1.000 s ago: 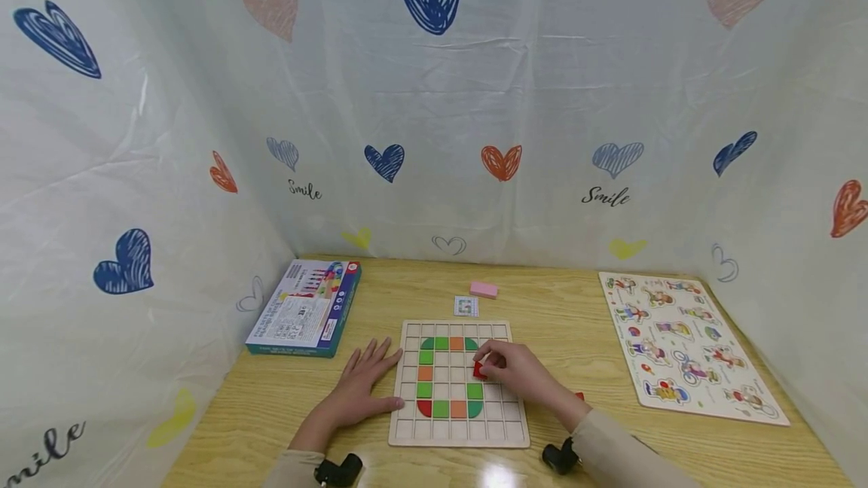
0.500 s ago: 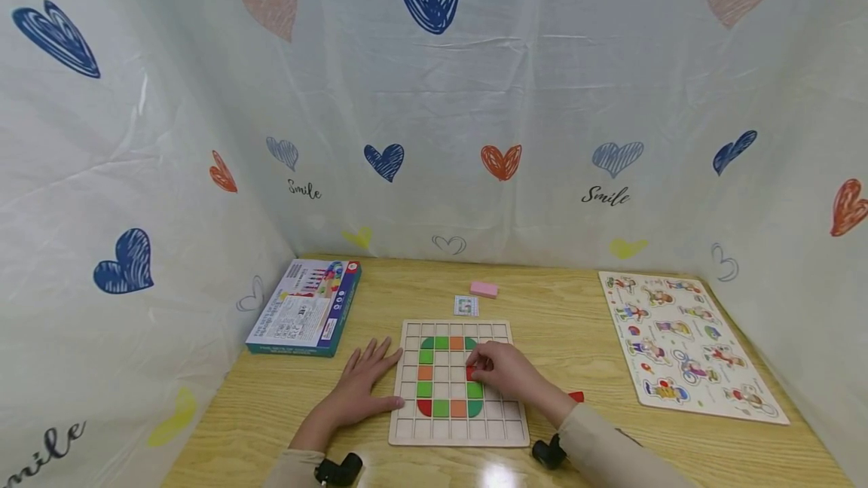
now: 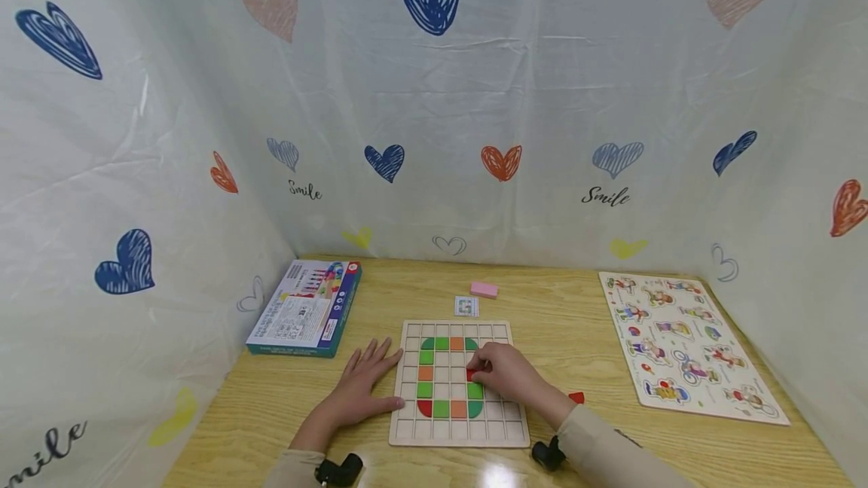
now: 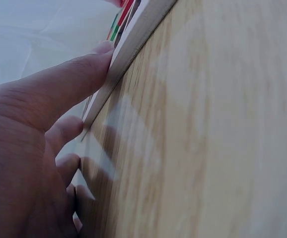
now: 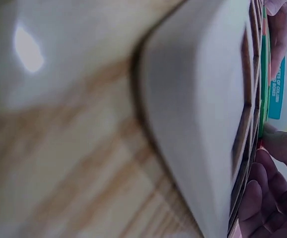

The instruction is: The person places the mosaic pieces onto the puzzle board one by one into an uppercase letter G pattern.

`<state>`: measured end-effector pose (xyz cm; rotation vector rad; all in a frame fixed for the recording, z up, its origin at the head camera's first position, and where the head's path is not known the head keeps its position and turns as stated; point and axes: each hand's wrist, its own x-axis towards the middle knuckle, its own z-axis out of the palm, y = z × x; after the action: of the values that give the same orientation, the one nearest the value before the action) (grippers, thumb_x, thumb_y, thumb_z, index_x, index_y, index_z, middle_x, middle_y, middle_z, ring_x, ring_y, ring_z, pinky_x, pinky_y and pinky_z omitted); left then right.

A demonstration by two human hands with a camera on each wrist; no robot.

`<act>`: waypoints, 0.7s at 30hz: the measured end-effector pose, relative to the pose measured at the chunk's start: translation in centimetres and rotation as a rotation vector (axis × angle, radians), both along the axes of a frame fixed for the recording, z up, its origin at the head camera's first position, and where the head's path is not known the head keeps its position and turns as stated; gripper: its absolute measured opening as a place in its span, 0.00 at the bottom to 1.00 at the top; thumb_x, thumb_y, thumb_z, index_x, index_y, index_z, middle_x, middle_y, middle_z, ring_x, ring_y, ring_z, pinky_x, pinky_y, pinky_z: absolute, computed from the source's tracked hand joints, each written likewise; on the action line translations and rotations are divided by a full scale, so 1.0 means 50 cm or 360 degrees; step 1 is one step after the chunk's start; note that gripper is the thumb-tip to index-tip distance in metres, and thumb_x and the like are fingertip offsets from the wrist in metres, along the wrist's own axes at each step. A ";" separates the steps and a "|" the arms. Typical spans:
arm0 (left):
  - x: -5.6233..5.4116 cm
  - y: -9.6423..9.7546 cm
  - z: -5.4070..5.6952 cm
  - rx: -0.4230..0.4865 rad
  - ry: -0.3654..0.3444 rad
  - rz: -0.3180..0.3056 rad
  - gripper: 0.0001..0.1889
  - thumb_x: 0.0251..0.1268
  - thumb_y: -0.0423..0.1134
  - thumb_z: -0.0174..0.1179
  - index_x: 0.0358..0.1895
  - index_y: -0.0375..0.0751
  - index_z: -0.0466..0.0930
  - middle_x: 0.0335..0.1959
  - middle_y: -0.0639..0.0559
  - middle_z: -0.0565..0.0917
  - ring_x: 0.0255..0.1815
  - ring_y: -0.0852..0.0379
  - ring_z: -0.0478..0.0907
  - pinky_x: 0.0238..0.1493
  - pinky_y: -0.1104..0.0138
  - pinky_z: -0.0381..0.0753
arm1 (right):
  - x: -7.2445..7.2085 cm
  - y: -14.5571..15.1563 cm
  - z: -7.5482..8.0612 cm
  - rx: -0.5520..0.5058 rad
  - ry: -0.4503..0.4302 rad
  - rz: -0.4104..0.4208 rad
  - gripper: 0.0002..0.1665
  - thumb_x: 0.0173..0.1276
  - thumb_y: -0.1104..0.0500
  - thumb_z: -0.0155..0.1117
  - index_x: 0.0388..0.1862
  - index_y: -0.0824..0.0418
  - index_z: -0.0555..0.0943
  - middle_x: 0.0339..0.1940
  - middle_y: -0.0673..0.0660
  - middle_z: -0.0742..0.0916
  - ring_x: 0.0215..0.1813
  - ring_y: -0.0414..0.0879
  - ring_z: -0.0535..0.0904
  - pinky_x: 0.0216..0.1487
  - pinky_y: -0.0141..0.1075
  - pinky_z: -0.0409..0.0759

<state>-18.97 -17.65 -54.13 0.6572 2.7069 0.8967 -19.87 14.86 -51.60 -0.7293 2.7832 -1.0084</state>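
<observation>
A wooden grid board (image 3: pixel 457 434) lies on the table, with green, orange and red tiles set in a rounded ring. At its right side my right hand (image 3: pixel 507 376) pinches a red square tile (image 3: pixel 469 375) between thumb and fingers. That tile sits in the ring's right column, just above a green tile (image 3: pixel 475 390), and is partly covered by the fingertips. My left hand (image 3: pixel 362 391) lies spread along the board's left edge. In the left wrist view its thumb (image 4: pixel 84 74) presses against the board's side, fingers extended beyond.
Behind the board lie a small pattern card (image 3: pixel 466 306) and a pink block (image 3: pixel 484 290). A game box (image 3: pixel 305 307) stands at the back left, and a picture puzzle board (image 3: pixel 685 345) at the right. One red piece (image 3: pixel 576 398) rests beside my right wrist.
My right hand has shifted slightly left with the red tile, bringing it into the ring's right column. My left hand has stayed still.
</observation>
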 end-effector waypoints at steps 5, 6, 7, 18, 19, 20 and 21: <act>0.000 0.001 -0.001 -0.0006 0.0000 0.0003 0.46 0.63 0.64 0.65 0.80 0.49 0.61 0.83 0.43 0.50 0.83 0.37 0.37 0.78 0.41 0.31 | 0.000 -0.002 0.000 0.0034 0.0015 -0.0010 0.04 0.66 0.63 0.73 0.38 0.54 0.90 0.32 0.42 0.84 0.34 0.34 0.76 0.37 0.33 0.79; 0.000 0.001 -0.001 -0.0006 0.0002 0.0003 0.46 0.63 0.64 0.65 0.80 0.48 0.61 0.83 0.43 0.50 0.83 0.37 0.37 0.78 0.40 0.31 | 0.000 -0.002 0.000 0.0038 0.0008 -0.0012 0.04 0.66 0.62 0.73 0.38 0.54 0.90 0.32 0.42 0.84 0.34 0.34 0.76 0.37 0.33 0.79; 0.000 0.001 0.000 -0.0008 0.0001 0.0003 0.46 0.63 0.64 0.65 0.80 0.48 0.61 0.83 0.43 0.50 0.83 0.37 0.37 0.78 0.40 0.32 | 0.000 -0.001 0.000 0.0034 0.0006 -0.0010 0.05 0.67 0.63 0.72 0.39 0.54 0.90 0.33 0.42 0.84 0.34 0.34 0.76 0.37 0.33 0.78; 0.001 0.002 0.000 0.0002 0.0008 0.0005 0.46 0.62 0.64 0.65 0.80 0.48 0.61 0.83 0.43 0.50 0.83 0.37 0.37 0.78 0.40 0.31 | 0.001 0.033 -0.006 -0.0023 -0.0031 -0.0101 0.05 0.71 0.62 0.68 0.43 0.53 0.87 0.31 0.41 0.80 0.33 0.37 0.73 0.35 0.32 0.75; 0.001 0.002 0.000 -0.0002 0.0011 0.0005 0.46 0.62 0.64 0.65 0.80 0.48 0.61 0.83 0.43 0.50 0.83 0.37 0.37 0.78 0.40 0.32 | 0.002 0.037 -0.005 -0.0025 -0.0035 -0.0119 0.06 0.71 0.61 0.68 0.44 0.53 0.87 0.31 0.41 0.80 0.33 0.37 0.73 0.35 0.32 0.75; 0.001 0.001 -0.001 -0.0006 0.0012 0.0006 0.46 0.63 0.65 0.65 0.80 0.48 0.61 0.83 0.43 0.50 0.83 0.37 0.37 0.78 0.40 0.31 | 0.004 0.042 -0.005 -0.0034 -0.0036 -0.0136 0.06 0.71 0.62 0.68 0.44 0.52 0.87 0.31 0.41 0.80 0.33 0.38 0.73 0.35 0.32 0.75; 0.001 0.001 -0.001 -0.0008 0.0014 0.0007 0.46 0.62 0.65 0.65 0.80 0.48 0.61 0.83 0.43 0.50 0.83 0.37 0.37 0.78 0.40 0.31 | 0.006 0.047 -0.005 -0.0041 -0.0036 -0.0152 0.06 0.71 0.62 0.68 0.44 0.52 0.87 0.31 0.41 0.80 0.33 0.38 0.73 0.34 0.32 0.75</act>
<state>-18.93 -17.60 -54.20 0.6561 2.7181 0.8901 -19.59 17.20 -51.84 -0.5894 2.8148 -1.0632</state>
